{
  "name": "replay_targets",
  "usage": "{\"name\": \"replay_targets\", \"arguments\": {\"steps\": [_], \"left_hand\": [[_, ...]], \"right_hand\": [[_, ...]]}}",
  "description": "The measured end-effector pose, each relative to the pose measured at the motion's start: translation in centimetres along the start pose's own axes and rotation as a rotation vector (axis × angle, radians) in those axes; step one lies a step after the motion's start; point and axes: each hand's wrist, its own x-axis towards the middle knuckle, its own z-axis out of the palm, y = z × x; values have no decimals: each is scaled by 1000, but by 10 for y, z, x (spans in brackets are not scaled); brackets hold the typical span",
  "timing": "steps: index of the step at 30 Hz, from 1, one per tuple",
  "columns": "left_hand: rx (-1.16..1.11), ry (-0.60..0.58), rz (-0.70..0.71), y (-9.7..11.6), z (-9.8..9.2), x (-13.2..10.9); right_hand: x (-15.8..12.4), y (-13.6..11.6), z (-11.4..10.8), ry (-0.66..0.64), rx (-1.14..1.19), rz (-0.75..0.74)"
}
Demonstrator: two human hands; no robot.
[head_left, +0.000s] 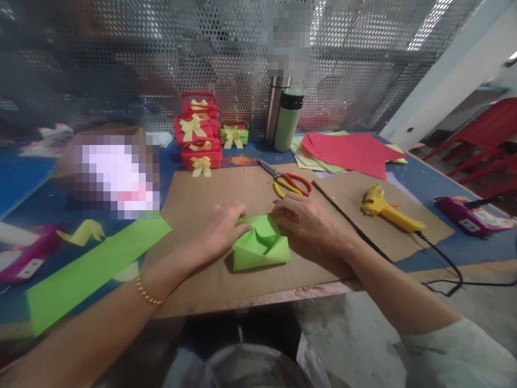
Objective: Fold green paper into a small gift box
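A small bright green paper box (262,260), its top partly folded open, sits on a brown cardboard sheet (202,188) in front of me. My left hand (221,230) grips the box's left back side, thumb at the rim. On the far right corner, my right hand (299,220) pinches the paper with curled fingers. Just beyond the right hand lie scissors (288,182) with red and yellow handles. A long green paper strip (97,269) lies to the left, beside my left forearm.
Red paper boxes (200,132) with yellow bows and a green one (234,134) stand at the back. Near them are a green bottle (287,121) and a steel flask (271,113). Coloured sheets (351,148), a yellow glue gun (390,211) and a purple power strip (464,215) lie right.
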Motion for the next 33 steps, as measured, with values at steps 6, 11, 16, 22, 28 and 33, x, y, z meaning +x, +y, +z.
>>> {"name": "replay_targets", "arguments": {"steps": [6, 11, 16, 22, 28, 33], "left_hand": [[-17, 15, 49, 0, -1, 0], [-29, 6, 50, 3, -3, -4], [-41, 8, 78, 2, -3, -5], [-44, 1, 78, 4, -4, -5], [-36, 11, 89, 2, -4, -6], [-6, -1, 102, -2, -4, -6]], "right_hand": [[3, 7, 2, 1, 79, -4], [7, 3, 3, -74, 83, 4], [10, 2, 4, -87, 93, -3], [10, 4, 9, -86, 150, 55], [10, -2, 6, -83, 86, 11], [7, -3, 4, -104, 80, -16]]}}
